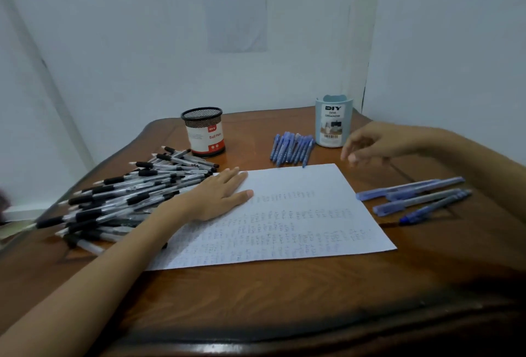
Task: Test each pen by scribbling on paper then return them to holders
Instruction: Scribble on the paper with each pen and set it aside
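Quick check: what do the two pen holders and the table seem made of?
Black round holder: looks like metal mesh, matte, from the fine grid above its paper label. Pale blue cup holder: probably smooth plastic, solid with even sheen. Brown table: seemingly varnished wood, showing grain and glossy reflections.

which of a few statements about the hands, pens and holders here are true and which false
1. The left hand lies flat on the paper. True.
2. The right hand holds a blue pen. False: it holds nothing, its fingers relaxed.
3. The mesh holder is packed with pens. False: no pens stick out of it.
4. The black pens lie piled left of the paper. True.
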A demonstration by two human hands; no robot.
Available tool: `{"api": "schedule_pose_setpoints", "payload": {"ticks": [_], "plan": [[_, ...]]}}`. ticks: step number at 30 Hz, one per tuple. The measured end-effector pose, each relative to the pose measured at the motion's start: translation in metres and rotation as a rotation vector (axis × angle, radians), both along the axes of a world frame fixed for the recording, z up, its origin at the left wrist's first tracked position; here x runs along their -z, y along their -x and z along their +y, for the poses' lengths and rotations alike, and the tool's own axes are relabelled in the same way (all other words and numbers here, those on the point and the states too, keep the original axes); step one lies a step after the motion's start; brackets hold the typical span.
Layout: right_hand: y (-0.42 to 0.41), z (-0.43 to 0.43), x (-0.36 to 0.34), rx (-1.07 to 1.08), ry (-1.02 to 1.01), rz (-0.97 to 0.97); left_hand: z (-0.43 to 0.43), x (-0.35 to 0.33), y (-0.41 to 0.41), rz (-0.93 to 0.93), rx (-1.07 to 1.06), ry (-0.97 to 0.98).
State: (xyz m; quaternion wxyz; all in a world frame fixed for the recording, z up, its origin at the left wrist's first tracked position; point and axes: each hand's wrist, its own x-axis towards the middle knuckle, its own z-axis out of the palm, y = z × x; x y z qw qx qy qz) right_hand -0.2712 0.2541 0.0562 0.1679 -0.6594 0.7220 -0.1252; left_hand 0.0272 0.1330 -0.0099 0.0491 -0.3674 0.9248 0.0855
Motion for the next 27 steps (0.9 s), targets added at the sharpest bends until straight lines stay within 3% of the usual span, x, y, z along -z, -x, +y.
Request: {"api": "schedule_pose_setpoints", "payload": {"ticks": [4, 13, 18, 21, 24, 27], "plan": [[0.025, 0.049, 0.007, -0.066, -0.15, 0.135, -0.001, 0.0, -0.001, -0.009, 0.004, -0.022], [0.032, 0.062, 0.026, -0.092, 0.063, 0.183, 0.002, 0.0, 0.0, 0.008, 0.009, -0.001], [0.02, 0.052, 0.027, -0.177, 0.033, 0.085, 0.001, 0.001, -0.002, -0.007, 0.007, 0.005], [0.018, 0.046, 0.024, -0.207, -0.022, 0.15, 0.0, 0.0, -0.002, -0.005, 0.007, 0.004], [0.017, 0.042, 0.024, -0.173, 0.116, 0.147, -0.001, 0.0, -0.002, 0.004, 0.01, 0.004], [0.008, 0.033, 0.029, -0.102, 0.329, -0.095, 0.0, 0.001, -0.002, 0.008, 0.006, 0.0]]}}
